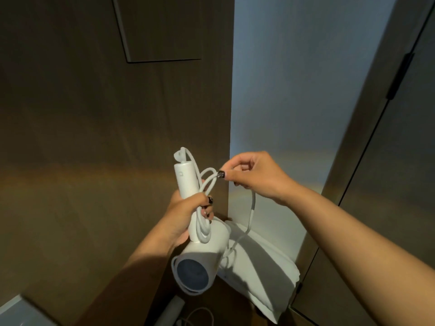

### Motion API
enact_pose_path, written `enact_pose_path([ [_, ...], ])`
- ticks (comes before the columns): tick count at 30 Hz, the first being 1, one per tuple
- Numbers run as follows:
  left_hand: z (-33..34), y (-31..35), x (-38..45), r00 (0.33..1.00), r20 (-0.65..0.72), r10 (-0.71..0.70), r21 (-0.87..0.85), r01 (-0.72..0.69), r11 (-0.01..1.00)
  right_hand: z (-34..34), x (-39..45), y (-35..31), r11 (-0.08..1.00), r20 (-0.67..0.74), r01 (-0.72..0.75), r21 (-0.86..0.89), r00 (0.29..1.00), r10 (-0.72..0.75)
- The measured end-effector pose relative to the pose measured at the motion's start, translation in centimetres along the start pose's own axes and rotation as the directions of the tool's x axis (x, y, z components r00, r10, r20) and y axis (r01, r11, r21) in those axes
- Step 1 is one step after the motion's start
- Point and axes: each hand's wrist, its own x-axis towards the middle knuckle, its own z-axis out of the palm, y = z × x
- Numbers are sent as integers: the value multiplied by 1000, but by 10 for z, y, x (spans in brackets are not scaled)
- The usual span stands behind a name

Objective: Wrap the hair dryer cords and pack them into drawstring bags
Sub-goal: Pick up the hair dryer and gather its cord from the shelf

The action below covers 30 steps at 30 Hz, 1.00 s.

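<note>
The left hand (186,215) grips the dryer (200,231) by its handle, fingers curled round it and the cord (251,208) loops. The right hand (251,175), right of the handle, pinches the cord between thumb and fingertips, wrist bent.

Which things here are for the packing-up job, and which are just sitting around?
For the job:
- hair dryer, held by the left hand round its handle
- its white cord, pinched by the right hand
- white cloth below, maybe the bag; cannot tell

Just lying about:
- another loose cable at the bottom
- brown wall panel
- door on the right
</note>
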Motion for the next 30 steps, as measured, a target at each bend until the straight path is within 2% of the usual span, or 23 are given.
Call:
enact_pose_path([
  [4,-6,1,-2,999,-25,42,-171,-46,984,-14,-4,20,992,2,-78,96,997,79],
  [7,-15,6,-1,993,-59,106,-298,-118,947,-23,-12,44,967,55,-157,199,987,149],
  [10,-28,17,0,986,-81,146,-397,-167,903,-28,-25,64,892,125,-258,371,966,227],
  [13,-37,25,0,978,-111,174,-384,-204,901,-22,-33,77,816,141,-329,476,944,298],
  [17,-36,23,-2,984,-128,124,-257,-154,954,-6,-30,69,817,106,-326,475,943,315],
  [21,-21,15,-4,993,-102,63,-135,-77,988,11,-24,52,792,86,-268,549,960,265],
  [25,-8,7,-2,995,-100,8,-156,-24,987,26,-25,38,795,158,-258,549,966,204],
  [30,-2,7,-4,999,-7,-48,-254,44,966,37,-28,29,907,240,-256,335,954,181],
])
